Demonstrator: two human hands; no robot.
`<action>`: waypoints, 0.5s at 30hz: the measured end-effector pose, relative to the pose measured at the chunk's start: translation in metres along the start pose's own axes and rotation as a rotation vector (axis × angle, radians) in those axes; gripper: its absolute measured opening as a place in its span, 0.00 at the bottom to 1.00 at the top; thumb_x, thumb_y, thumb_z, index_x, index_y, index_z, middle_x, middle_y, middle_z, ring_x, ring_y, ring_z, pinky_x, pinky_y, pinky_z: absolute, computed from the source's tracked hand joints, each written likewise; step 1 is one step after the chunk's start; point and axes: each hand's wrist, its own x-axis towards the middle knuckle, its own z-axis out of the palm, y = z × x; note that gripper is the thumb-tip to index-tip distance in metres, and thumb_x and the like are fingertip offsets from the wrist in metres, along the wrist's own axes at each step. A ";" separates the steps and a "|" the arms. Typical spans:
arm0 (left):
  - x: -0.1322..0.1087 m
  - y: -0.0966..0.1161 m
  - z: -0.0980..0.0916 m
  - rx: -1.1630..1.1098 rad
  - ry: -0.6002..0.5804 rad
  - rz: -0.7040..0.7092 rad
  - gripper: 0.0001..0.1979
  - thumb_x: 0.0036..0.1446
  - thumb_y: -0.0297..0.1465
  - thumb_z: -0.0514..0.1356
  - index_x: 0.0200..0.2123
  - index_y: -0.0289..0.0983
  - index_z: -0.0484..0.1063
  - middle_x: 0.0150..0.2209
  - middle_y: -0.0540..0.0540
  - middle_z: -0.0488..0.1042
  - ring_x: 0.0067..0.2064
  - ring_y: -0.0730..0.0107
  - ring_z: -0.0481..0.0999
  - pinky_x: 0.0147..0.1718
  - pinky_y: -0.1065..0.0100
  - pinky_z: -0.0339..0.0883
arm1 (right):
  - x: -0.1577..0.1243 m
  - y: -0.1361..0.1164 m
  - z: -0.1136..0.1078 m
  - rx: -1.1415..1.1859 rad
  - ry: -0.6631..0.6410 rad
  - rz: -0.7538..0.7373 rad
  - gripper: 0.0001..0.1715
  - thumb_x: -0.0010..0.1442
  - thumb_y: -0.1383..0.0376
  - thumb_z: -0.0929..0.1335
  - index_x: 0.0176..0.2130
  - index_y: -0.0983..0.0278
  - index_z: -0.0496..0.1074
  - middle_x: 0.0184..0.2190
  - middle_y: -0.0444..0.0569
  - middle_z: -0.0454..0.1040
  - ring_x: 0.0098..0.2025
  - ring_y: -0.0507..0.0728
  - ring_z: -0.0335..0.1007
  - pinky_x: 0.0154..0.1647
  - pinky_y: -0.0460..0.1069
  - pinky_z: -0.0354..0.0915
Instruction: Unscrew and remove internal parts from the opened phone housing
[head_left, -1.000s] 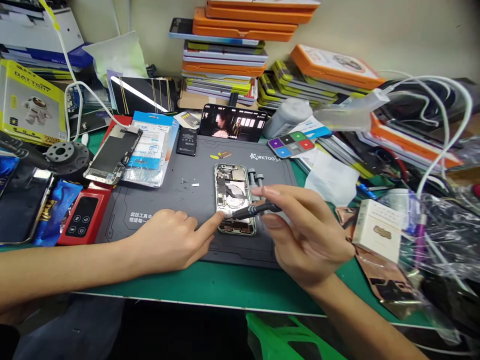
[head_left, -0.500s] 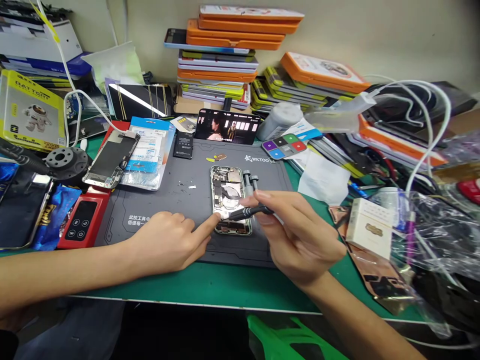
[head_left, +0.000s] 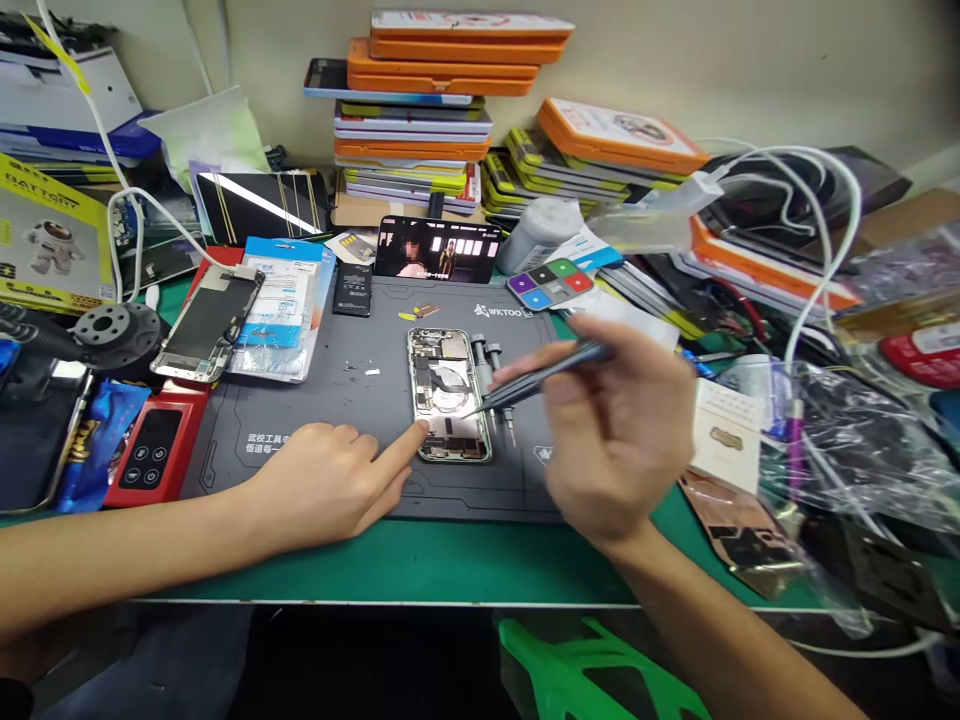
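An opened phone body [head_left: 448,393] with its innards showing lies on the grey work mat [head_left: 300,420]. My left hand [head_left: 330,485] rests on the mat, its forefinger stretched out and pressing the phone's lower left edge, the other fingers curled. My right hand [head_left: 615,430] is blurred by motion and pinches a thin dark tool [head_left: 540,378], whose tip hovers at the phone's right side. Two screwdrivers [head_left: 495,375] lie just right of the phone.
A phone playing video [head_left: 437,250] stands at the mat's far edge. A detached screen [head_left: 206,322], blue packets and a red device [head_left: 146,455] lie left. Stacked orange and yellow boxes [head_left: 442,100] line the wall. White cables and plastic bags [head_left: 862,450] crowd the right.
My right hand has lifted and swung right, raising the tool's handle while its tip stays near the phone. The left forefinger has kept its place on the phone's edge.
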 end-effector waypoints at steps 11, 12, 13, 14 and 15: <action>0.000 -0.002 -0.004 0.008 0.002 0.021 0.23 0.74 0.34 0.49 0.65 0.31 0.66 0.23 0.51 0.72 0.24 0.64 0.74 0.20 0.65 0.56 | 0.028 0.034 -0.029 -1.000 -0.401 0.226 0.23 0.67 0.65 0.64 0.60 0.61 0.71 0.48 0.57 0.76 0.47 0.67 0.75 0.35 0.55 0.66; 0.000 -0.002 -0.005 0.011 0.003 0.022 0.23 0.74 0.34 0.48 0.65 0.31 0.66 0.23 0.51 0.72 0.24 0.64 0.74 0.20 0.65 0.56 | 0.028 0.035 -0.029 -1.014 -0.398 0.204 0.22 0.67 0.65 0.64 0.59 0.62 0.71 0.48 0.57 0.76 0.48 0.67 0.75 0.35 0.55 0.67; 0.000 -0.003 -0.005 0.013 0.004 0.023 0.23 0.74 0.34 0.48 0.65 0.31 0.66 0.23 0.51 0.72 0.23 0.64 0.74 0.20 0.66 0.56 | 0.027 0.036 -0.028 -1.014 -0.381 0.167 0.22 0.68 0.65 0.64 0.59 0.62 0.71 0.48 0.58 0.76 0.49 0.68 0.74 0.37 0.56 0.67; 0.001 -0.003 -0.005 0.013 0.005 0.024 0.23 0.74 0.34 0.48 0.65 0.31 0.67 0.23 0.51 0.71 0.23 0.65 0.74 0.20 0.66 0.56 | 0.026 0.036 -0.027 -1.004 -0.357 0.122 0.21 0.68 0.65 0.64 0.58 0.63 0.72 0.48 0.58 0.76 0.50 0.68 0.74 0.40 0.57 0.68; 0.001 -0.003 -0.005 0.012 0.005 0.026 0.23 0.74 0.34 0.48 0.65 0.31 0.67 0.23 0.51 0.72 0.24 0.65 0.74 0.20 0.66 0.56 | 0.025 0.036 -0.026 -0.985 -0.331 0.077 0.19 0.69 0.64 0.64 0.57 0.63 0.73 0.48 0.58 0.76 0.50 0.68 0.73 0.42 0.58 0.69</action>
